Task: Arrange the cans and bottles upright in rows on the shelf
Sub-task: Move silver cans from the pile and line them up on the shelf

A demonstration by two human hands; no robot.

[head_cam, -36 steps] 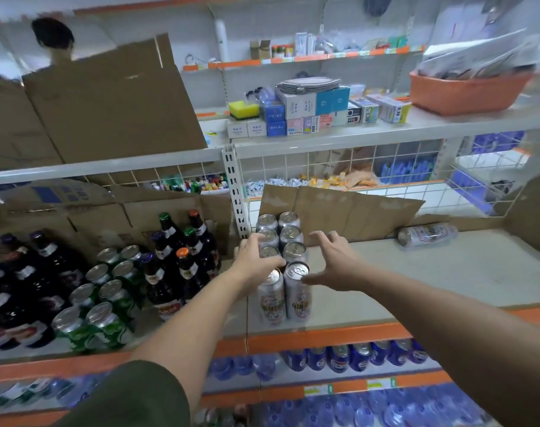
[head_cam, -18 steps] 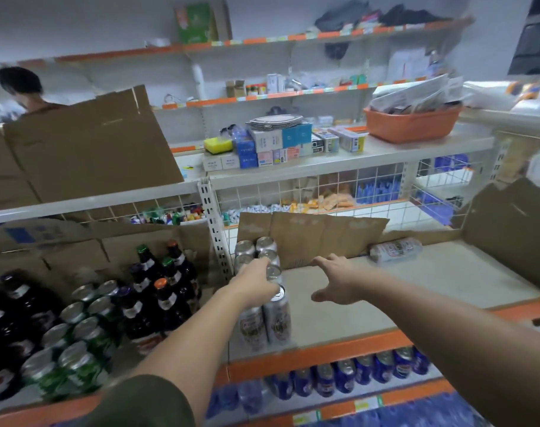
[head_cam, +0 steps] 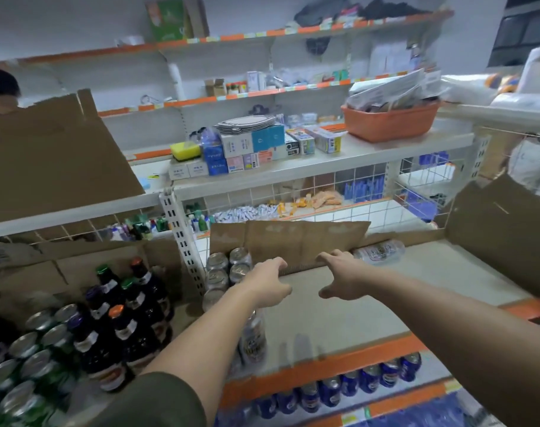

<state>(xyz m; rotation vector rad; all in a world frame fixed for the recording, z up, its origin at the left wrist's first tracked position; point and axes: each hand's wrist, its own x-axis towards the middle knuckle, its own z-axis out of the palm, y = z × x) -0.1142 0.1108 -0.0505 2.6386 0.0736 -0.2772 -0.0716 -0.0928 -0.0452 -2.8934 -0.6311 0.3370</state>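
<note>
Two rows of upright silver metal cans hug the left edge of the pale shelf, saving space. The left hand and right hand hover, fingers loosely curled, empty; a toppled silver can waits behind.

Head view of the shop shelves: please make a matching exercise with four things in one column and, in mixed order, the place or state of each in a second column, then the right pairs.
Things
1. grouped silver cans
2. lone silver can
3. blue cans
4. orange basket

Places or states
A. holds papers, on the upper shelf
B. upright at the left end of the middle shelf
C. on its side, beside the cardboard at the back
D. upright on the lower shelf

Pairs: 1-B, 2-C, 3-D, 4-A
</note>
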